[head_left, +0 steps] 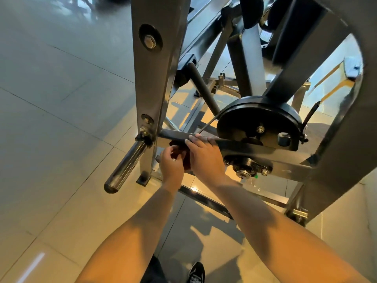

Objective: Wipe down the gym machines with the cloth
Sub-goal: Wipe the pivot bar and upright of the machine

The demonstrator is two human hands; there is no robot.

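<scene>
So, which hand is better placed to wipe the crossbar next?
Left. The left hand holds the dark cloth just below the crossbar. The right hand has no cloth; its fingers are hooked over the crossbar.

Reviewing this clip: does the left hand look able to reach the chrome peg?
Likely yes. The left hand, holding the cloth, is close to the chrome peg. Nothing covers the peg, though the frame upright stands partly between.

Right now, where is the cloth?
Head view, centre: the cloth is bunched in the left hand, under the bar the right hand grips, right of the chrome peg.
</scene>
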